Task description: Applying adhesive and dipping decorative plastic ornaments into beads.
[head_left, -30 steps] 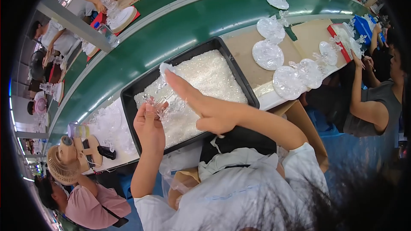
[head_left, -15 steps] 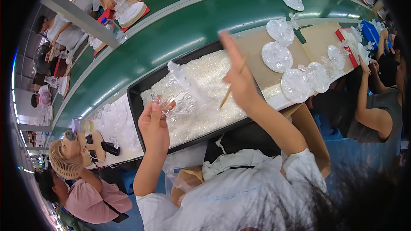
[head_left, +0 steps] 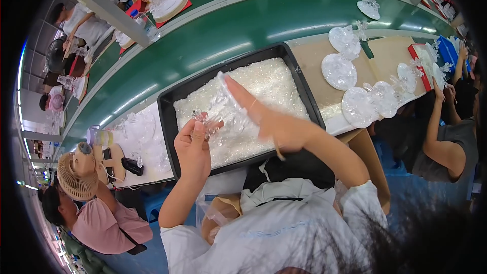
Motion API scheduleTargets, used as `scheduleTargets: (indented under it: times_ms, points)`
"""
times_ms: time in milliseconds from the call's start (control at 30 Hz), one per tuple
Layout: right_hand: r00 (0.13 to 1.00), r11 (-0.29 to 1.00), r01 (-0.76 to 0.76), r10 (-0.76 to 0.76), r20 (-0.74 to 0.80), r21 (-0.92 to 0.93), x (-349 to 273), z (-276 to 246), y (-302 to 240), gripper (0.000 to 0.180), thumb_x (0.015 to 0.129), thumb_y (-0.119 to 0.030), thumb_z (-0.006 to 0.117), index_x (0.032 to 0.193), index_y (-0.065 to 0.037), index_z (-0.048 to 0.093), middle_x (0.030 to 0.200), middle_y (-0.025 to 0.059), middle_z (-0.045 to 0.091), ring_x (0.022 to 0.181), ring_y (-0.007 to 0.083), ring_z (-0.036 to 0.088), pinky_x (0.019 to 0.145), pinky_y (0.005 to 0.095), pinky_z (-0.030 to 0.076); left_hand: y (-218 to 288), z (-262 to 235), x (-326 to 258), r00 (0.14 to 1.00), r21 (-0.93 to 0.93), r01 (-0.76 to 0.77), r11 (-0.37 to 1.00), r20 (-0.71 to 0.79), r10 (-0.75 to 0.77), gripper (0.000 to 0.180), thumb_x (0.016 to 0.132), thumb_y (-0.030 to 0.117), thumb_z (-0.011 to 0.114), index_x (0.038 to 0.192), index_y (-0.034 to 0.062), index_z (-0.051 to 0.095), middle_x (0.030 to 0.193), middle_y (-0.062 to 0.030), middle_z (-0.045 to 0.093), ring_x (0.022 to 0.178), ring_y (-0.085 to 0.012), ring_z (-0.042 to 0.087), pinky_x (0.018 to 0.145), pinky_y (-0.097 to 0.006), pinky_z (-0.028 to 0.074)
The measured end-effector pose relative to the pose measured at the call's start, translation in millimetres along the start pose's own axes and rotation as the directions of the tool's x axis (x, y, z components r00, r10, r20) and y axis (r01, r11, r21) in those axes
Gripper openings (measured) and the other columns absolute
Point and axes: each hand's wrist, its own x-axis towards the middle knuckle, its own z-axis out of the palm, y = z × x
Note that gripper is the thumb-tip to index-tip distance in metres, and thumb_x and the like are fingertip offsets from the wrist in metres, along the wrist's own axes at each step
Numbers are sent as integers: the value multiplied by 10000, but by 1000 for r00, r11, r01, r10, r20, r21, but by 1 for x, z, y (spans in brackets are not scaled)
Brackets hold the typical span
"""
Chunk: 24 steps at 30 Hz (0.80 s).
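My left hand [head_left: 194, 144] pinches a clear plastic ornament [head_left: 208, 123] by its transparent figure, above the glitter. The ornament's round white base [head_left: 223, 89] is tilted up on edge and mostly hidden by my right hand [head_left: 269, 121]. That hand is smeared by motion, its index finger stretched along the base; whether it touches cannot be told. A thin yellowish stick [head_left: 278, 151] pokes out below the right palm, its upper part hidden. Beneath both hands lies white sparkling glitter [head_left: 284, 89] in a black tray [head_left: 166, 122].
Several round glittered ornaments [head_left: 339, 71] stand on brown board at the right. White material [head_left: 139, 134] and a beige fan [head_left: 78, 175] are at the left. A green conveyor belt [head_left: 203, 45] runs behind the tray. Co-workers sit left and right; a cardboard box [head_left: 373, 157] stands near my right arm.
My right hand has swung left and down, from beside the ornament to across its base. The left hand still holds the ornament. The view has shifted slightly.
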Motion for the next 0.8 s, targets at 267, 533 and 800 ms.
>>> scheduleTargets:
  times_ms: [267, 533, 800]
  points:
    - [895, 985, 68, 10, 447, -158, 10, 9, -6, 1057, 642, 60, 493, 1566, -9, -16, 1641, 186, -24, 1523, 283, -41, 1218, 380, 12, 5, -8, 10, 999, -109, 44, 993, 27, -41, 287, 998, 184, 578, 1172, -44, 598, 1110, -81, 659, 981, -225, 673, 946, -335, 504]
    - [988, 996, -74, 67, 139, 46, 4, 10, -6, 985, 687, -159, 518, 1573, -32, 107, 1653, 120, 67, 1527, 232, 40, 1222, 396, 18, 19, 3, -2, 978, 442, -164, 882, -43, 203, 238, 961, 173, 643, 1087, -29, 658, 937, -48, 683, 877, -176, 653, 850, -304, 498]
    - [955, 764, -296, 255, 153, 574, -11, -5, -5, 988, 678, -191, 532, 1557, 6, 126, 1568, 144, 293, 1448, 246, 289, 1191, 397, 201, 67, 31, 25, 483, 518, -855, -28, 814, 324, 329, 697, 86, 800, 1007, 70, 691, 867, -65, 678, 812, -271, 619, 747, -340, 468]
